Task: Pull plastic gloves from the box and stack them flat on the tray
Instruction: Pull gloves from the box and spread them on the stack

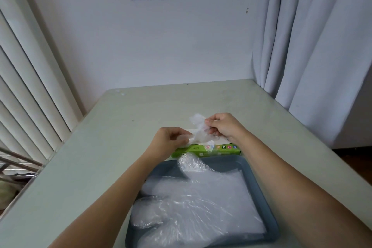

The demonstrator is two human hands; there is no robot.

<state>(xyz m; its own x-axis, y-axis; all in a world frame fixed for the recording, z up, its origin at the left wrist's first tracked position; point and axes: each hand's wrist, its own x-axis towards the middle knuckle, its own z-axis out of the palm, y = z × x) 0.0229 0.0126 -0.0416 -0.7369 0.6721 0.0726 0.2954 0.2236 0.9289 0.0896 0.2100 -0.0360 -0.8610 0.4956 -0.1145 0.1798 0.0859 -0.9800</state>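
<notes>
A green glove box [219,150] lies on the table just beyond a blue-grey tray [259,179]. Clear plastic gloves [197,203] lie stacked flat in the tray, their fingers pointing left over its edge. Above the box, a crumpled clear glove [199,132] is stretched between both hands. My left hand [171,141] pinches its lower left end. My right hand [221,126] pinches its upper right part. The lower end of the glove still reaches down to the top of the box.
The pale green table [120,127] stands against a white wall. White vertical blinds [30,86] hang on the left and a grey curtain [312,46] on the right. Metal rods [18,163] show beyond the table's left edge.
</notes>
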